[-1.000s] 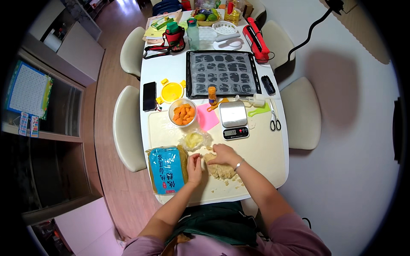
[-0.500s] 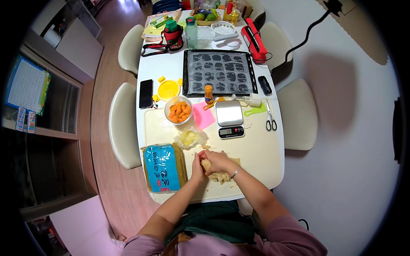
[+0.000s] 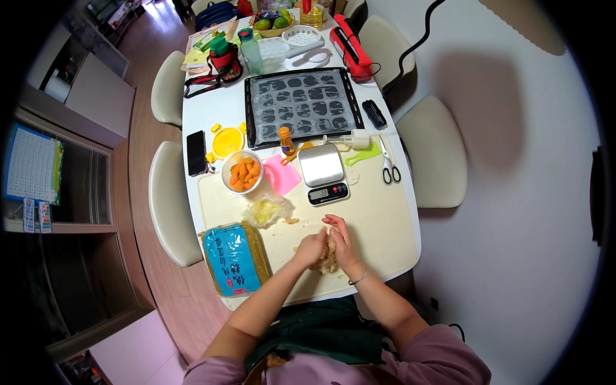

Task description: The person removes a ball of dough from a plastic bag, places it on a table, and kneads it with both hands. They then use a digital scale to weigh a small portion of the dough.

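A crumbly mass of pale dough (image 3: 328,262) lies on the cream mat (image 3: 378,237) in front of me, between my two hands. My left hand (image 3: 310,250) is closed, its curled fingers pressed into the dough's left side. Along the right side of the dough rests my right hand (image 3: 344,249), fingers stretched out and palm turned inward. Both hands partly cover the dough. Just beyond them sits a clear plastic bag (image 3: 264,212) with something pale yellow in it, and a small dough crumb beside it.
Left of my hands lies a blue-labelled package (image 3: 232,260). Farther back stand a kitchen scale (image 3: 322,168), a tub of orange pieces (image 3: 243,173), a pink sheet (image 3: 281,174), an orange-capped bottle (image 3: 285,140), scissors (image 3: 387,163) and a lined baking tray (image 3: 301,106).
My hands have come apart from around the dough: the left has curled, the right has moved right with fingers extended. The whole view has shifted and tilted slightly.
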`<state>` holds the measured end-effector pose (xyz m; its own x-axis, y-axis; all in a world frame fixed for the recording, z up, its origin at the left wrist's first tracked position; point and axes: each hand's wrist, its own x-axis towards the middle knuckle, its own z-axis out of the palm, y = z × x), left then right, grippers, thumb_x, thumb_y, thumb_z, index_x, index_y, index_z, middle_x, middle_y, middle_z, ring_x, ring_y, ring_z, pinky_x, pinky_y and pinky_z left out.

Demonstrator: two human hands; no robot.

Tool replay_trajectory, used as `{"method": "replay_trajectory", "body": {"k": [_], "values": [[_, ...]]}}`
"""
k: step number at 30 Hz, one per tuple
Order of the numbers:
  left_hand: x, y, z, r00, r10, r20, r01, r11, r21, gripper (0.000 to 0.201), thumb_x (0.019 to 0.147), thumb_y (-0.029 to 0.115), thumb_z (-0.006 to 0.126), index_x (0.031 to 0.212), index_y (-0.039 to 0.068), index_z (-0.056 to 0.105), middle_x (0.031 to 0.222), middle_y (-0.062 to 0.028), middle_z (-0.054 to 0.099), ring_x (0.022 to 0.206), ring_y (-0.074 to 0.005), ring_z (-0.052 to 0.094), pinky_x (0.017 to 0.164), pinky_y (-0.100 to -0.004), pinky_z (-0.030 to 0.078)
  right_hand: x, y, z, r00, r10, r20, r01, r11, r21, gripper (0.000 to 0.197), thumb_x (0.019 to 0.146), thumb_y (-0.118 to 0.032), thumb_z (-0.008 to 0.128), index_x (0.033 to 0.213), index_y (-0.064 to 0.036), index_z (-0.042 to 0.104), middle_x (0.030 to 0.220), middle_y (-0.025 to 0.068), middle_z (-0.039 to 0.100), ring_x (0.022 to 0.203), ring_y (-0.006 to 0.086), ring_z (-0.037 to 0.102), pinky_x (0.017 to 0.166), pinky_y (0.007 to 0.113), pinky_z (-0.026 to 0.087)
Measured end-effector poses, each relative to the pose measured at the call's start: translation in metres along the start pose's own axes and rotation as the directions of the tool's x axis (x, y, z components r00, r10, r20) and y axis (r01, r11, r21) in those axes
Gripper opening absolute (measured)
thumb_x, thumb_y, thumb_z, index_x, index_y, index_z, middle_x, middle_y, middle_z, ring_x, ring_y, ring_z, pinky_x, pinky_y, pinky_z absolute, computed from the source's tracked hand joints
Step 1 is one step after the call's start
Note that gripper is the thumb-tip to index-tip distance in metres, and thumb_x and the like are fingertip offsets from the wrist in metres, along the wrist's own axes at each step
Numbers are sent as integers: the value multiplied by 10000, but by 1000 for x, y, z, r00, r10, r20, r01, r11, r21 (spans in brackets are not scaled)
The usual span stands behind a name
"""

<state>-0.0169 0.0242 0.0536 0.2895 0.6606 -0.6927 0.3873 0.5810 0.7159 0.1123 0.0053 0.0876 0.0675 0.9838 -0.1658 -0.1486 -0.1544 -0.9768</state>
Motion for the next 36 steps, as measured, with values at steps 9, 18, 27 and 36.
{"method": "replay_trajectory", "body": {"k": [9,18,27,36], "values": [[-16,13,24,723,635,-271,-213,579,787,321,979,287,491,962,63,720,794,-151,693,727,-343,666,625,-481,531,6,38,-1,956,276,-100,-139,725,674,359,1035,-331,455,1147,-19,592,1119,151,649,1095,260,598,1040,381,436],[-6,4,16,657,684,-318,-205,568,797,160,918,235,577,941,127,693,945,-69,593,927,-278,524,828,-453,352,-17,40,-27,963,-267,-32,91,436,-895,229,935,-258,589,1067,-78,643,1126,108,605,1115,301,530,1006,438,370],[11,-10,0,653,709,-266,-305,568,764,149,923,201,562,977,163,695,958,-64,562,948,-276,504,843,-452,321,-20,44,-20,959,-285,0,108,365,-925,249,862,-271,614,1045,-107,653,1127,80,583,1110,281,509,980,467,316],[32,-14,-5,590,762,-266,-411,568,713,105,911,216,614,949,148,684,922,-50,553,941,-276,507,833,-435,352,-11,31,-35,982,-167,93,126,200,-972,228,928,-321,608,923,-96,647,1042,96,629,1038,292,548,909,464,400]]}}
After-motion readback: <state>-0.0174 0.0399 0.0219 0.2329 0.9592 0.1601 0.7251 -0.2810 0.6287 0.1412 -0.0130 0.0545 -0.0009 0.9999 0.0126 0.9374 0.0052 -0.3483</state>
